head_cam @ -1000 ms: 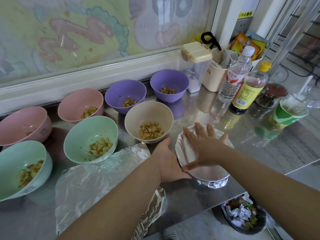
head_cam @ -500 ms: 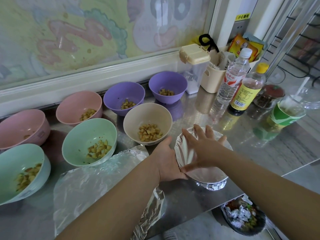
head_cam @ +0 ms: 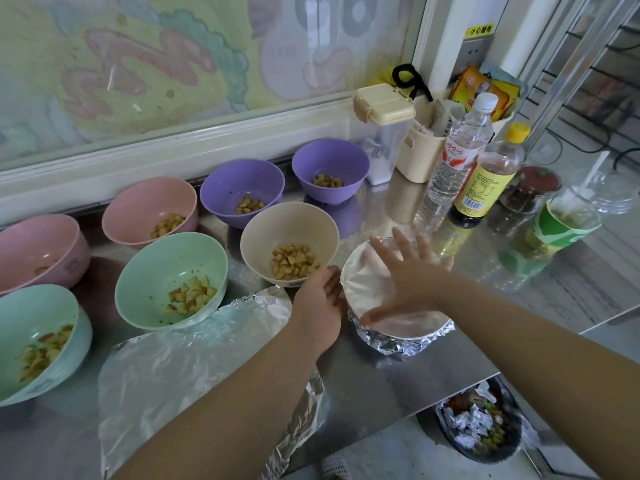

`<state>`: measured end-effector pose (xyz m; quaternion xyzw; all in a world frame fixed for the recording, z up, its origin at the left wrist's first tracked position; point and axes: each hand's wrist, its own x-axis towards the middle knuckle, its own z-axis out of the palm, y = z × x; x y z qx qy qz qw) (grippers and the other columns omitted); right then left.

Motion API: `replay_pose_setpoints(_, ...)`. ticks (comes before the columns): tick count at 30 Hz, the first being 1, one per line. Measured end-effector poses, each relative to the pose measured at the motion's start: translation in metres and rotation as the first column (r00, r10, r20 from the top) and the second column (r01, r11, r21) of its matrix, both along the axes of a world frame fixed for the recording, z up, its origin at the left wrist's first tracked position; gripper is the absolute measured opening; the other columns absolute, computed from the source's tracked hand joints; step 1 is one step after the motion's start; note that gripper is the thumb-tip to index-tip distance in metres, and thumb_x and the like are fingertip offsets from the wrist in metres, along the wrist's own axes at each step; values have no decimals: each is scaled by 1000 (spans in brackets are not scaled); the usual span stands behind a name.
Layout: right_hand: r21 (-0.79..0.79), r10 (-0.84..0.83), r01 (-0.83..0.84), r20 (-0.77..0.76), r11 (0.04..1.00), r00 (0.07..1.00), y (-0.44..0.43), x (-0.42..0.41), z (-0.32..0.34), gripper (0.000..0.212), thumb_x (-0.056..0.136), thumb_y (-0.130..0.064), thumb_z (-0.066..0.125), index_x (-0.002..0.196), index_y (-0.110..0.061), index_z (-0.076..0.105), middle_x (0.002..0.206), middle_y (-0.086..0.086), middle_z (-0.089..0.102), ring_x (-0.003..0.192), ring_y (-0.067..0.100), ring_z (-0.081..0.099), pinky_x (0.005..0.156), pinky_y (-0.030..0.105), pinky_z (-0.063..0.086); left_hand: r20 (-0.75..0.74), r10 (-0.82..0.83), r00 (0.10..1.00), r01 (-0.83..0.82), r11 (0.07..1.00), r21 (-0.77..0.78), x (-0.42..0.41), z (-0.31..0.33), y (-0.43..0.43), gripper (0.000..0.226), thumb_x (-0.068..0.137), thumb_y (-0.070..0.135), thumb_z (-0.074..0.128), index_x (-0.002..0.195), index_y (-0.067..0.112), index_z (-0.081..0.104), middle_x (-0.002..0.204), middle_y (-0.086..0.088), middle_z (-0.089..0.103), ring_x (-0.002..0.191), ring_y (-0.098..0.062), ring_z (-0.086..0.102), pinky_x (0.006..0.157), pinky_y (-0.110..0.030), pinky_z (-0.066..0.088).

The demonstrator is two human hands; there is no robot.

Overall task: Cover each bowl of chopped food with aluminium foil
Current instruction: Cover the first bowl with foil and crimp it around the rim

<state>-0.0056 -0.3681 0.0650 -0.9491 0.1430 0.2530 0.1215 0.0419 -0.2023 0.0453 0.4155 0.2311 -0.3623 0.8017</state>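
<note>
Fingers of the right hand are spread wide and lie flat on top of the covered bowl. The left hand has straight fingers held close together, and they touch the bowl's left side. The bowl sits on the shiny table near the front edge, just beside the cream bowl of chopped food. Its foil is smooth on top and crinkly round the side. A loose foil sheet lies under the left arm
</note>
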Motion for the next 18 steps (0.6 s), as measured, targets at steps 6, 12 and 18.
replay_pose_setpoints(6, -7, 84, -84, -39, 996, 996, -2, 7, -4, 154, 33, -101, 60, 150, -50, -25, 163, -12, -30, 149, 41, -28, 105, 86, 5, -111, -147, 983, 170, 957, 234, -21, -27, 18, 20, 100, 21, 53, 114, 12, 63, 113, -10, 68, 103, -23, 60, 94, -38, 49)
replay_pose_setpoints(12, -2, 114, -114, -29, 993, 993, -9, 12, -18, 163, 13, -112, 39, 147, -50, -30, 164, -10, -27, 149, 44, -27, 111, 79, 9, -263, -281, 923, 310, 948, 76, -36, -27, 18, 26, 97, 27, 51, 72, 19, 54, 59, 5, 51, 47, -6, 39, 47, -16, 28)
replay_pose_setpoints(18, 4, 102, -102, -38, 995, 994, -9, 11, -15, 163, 14, -110, 41, 149, -49, -28, 163, -11, -30, 148, 42, -29, 110, 82, 6, -276, -250, 928, 237, 968, -79, -41, -34, 17, 27, 96, 22, 51, 70, 18, 51, 59, 6, 47, 43, -3, 34, 49, -14, 24)
